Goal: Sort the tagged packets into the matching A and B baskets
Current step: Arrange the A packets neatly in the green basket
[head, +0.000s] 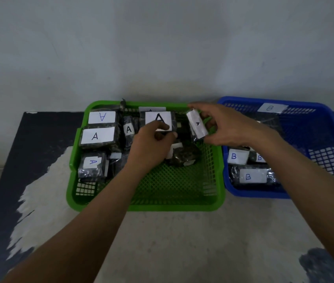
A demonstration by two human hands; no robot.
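A green basket (145, 205) stands in the middle and holds several dark packets with white tags marked A (97, 136). To its right stands a blue basket (280, 194) with packets tagged B (252, 176). My left hand (151, 146) is inside the green basket and pinches the lower edge of a packet with a large A tag (159, 118). My right hand (225, 127) holds a tilted packet (196, 125) over the green basket's right rear part; its tag shows only a small dark mark. One more packet (184, 156) lies loose near the basket's middle.
Both baskets sit on a worn dark table (182, 242) with pale scuffed patches, pushed against a grey wall (162, 48). A label marked B (271, 108) is stuck on the blue basket's far rim. The green basket's front half shows bare mesh.
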